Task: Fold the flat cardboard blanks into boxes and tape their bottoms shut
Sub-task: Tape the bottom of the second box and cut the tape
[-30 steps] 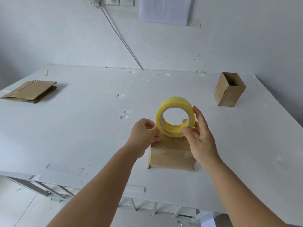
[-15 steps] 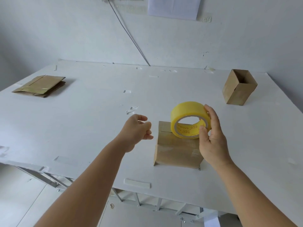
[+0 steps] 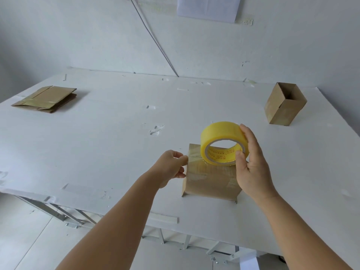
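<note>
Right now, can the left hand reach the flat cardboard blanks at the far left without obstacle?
Probably yes: bare table lies between the left hand and the flat blanks, but it pinches tape at the box.

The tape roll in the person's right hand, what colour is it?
Yellow, translucent-looking, with small reddish print on its inner core. The tape roll shows only in the head view.

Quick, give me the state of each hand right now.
Left hand: pinches the pulled-out tape end at the left edge of the near box.
Right hand: grips the yellow tape roll above that box.
</note>
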